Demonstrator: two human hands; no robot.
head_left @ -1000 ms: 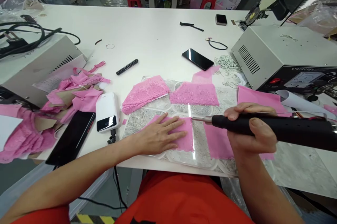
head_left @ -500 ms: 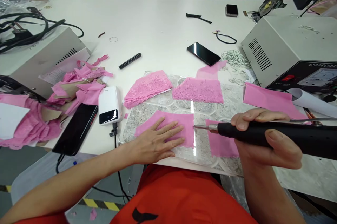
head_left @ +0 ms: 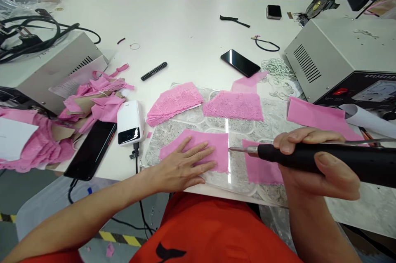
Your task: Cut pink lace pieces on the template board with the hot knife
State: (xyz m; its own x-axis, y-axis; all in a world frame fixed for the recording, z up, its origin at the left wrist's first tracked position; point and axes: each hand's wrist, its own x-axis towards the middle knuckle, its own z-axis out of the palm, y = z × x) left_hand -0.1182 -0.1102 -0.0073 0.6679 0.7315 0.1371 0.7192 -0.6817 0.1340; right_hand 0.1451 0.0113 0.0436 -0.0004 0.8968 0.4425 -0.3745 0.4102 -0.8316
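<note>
My left hand (head_left: 187,164) lies flat, fingers spread, on a pink fabric piece (head_left: 218,143) on the clear template board (head_left: 182,125). In my right hand (head_left: 318,164) is a black pen-shaped tool (head_left: 287,156) with a metal tip, pointing left. That tip is at the right edge of the fabric under my left hand; whether it touches is unclear. Another pink piece (head_left: 262,170) lies partly beneath the tool. Behind them sit a stack of pink lace pieces (head_left: 176,102) and a second lace piece (head_left: 233,106).
Left of the board are a white power bank (head_left: 130,120), a black phone (head_left: 91,149) and piled pink fabric (head_left: 34,143). Another phone (head_left: 240,63) and a marker (head_left: 154,71) lie farther back. Grey machine boxes stand left (head_left: 52,69) and right (head_left: 340,48).
The view has shifted slightly. My right hand and the tool have moved very little, and my left hand stays on the fabric.
</note>
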